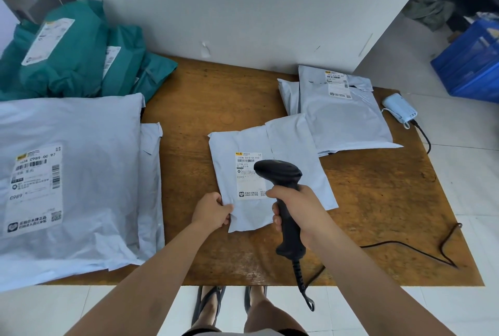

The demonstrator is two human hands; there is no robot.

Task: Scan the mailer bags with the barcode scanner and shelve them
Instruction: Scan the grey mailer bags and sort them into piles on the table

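a: what are the hands doing?
b: the right hand [294, 207] is wrapped round the grip of the black scanner [279, 172]. the scanner's head hangs over the label [247, 173] of a grey bag [294, 144]. the left hand [213, 211] pinches that bag's near left corner, fingers curled over the edge.

a: and where is the bag?
b: flat on the middle of the table [210, 98], label up. its far right corner touches a pile [348, 119] of grey bags further back on the right.

a: what is the table like?
b: brown wood, worn and scuffed, with a faint ring mark near the centre. the scanner's cord [405, 246] coils down off the handle and loops across the near right part of the top. a small pale blue device [399, 110] sits at the far right edge with a dark lead of its own.

a: and the left side?
b: a big bag [81, 173], grey and labelled, lies on other grey ones and hangs past the near edge. behind it is a heap of green bags [75, 52], the top one leaning up.

a: the room?
b: a white wall [243, 12] rises straight behind the table. the floor [472, 173] is pale tile. blue crates [472, 66] stand at the far right, beyond the wall's corner. the person's feet [208, 306], in sandals, show below the near edge.
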